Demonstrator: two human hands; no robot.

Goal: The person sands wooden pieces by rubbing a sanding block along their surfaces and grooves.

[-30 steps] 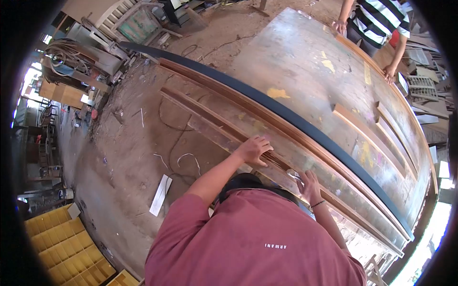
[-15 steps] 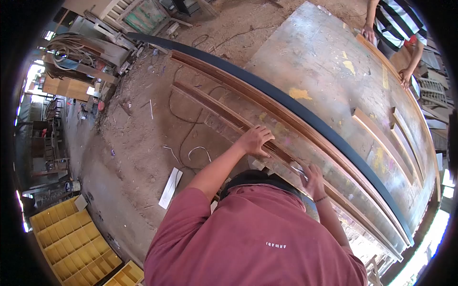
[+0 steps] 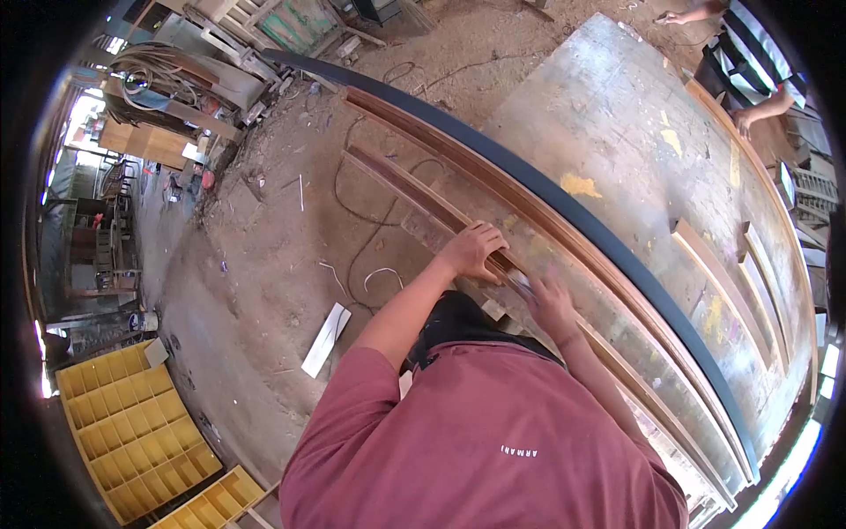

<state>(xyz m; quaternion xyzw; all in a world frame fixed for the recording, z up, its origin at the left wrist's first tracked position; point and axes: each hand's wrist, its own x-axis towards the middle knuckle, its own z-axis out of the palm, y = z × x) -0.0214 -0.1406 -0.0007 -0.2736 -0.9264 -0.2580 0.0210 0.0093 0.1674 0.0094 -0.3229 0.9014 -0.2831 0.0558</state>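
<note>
My left hand (image 3: 476, 249) is wrapped over a long grooved brown wood strip (image 3: 410, 194) at the table's near side, with the thumb on the near side. Close by, my right hand (image 3: 552, 309) is bent over the same strip. A small pale piece (image 3: 520, 280) shows at its fingertips, blurred, and its kind cannot be made out. Beyond the strip, a wider grooved wood length (image 3: 458, 159) runs roughly parallel. Alongside that lies a long dark grey curved strip (image 3: 529, 176).
A paint-stained table (image 3: 608, 115) carries short wood pieces (image 3: 723, 273). At its far edge stands a person in a striped shirt, one hand (image 3: 745, 122) on a long board. Yellow compartment trays (image 3: 132, 423), a white board (image 3: 325, 340) and a cable (image 3: 352, 212) lie on the floor.
My right hand has slid along the strip toward my left hand, which still grips it. The other person has lifted one hand off the board. The view has shifted a little.
</note>
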